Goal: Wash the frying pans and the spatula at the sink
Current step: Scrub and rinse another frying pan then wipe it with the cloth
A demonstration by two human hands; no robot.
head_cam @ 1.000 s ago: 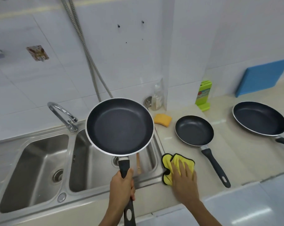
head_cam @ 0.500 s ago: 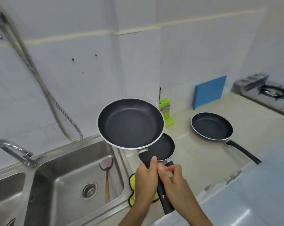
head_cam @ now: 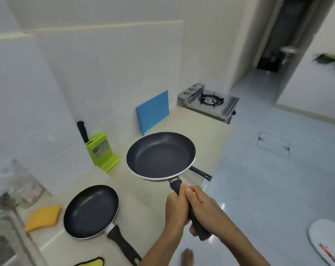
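Both my hands grip the black handle of a dark frying pan [head_cam: 160,155] with a white rim, held in the air above the counter. My left hand [head_cam: 176,210] holds higher up the handle, my right hand [head_cam: 203,208] just below it. Under the held pan only a dark handle [head_cam: 201,173] of another pan shows. A smaller frying pan [head_cam: 90,210] lies on the beige counter [head_cam: 147,212] at the lower left. The sink [head_cam: 1,244] edge shows at the far left. The spatula is not in sight.
An orange sponge [head_cam: 42,217] lies left of the small pan, and a yellow cloth [head_cam: 91,263] at the bottom edge. A green knife block [head_cam: 101,152] and a blue cutting board [head_cam: 153,111] stand by the wall. A gas stove [head_cam: 209,101] sits at the counter's far end.
The view has swung right, away from the sink. The held pan moved right over the counter, above the far pan. My right hand left the yellow cloth and joined the left on the handle.
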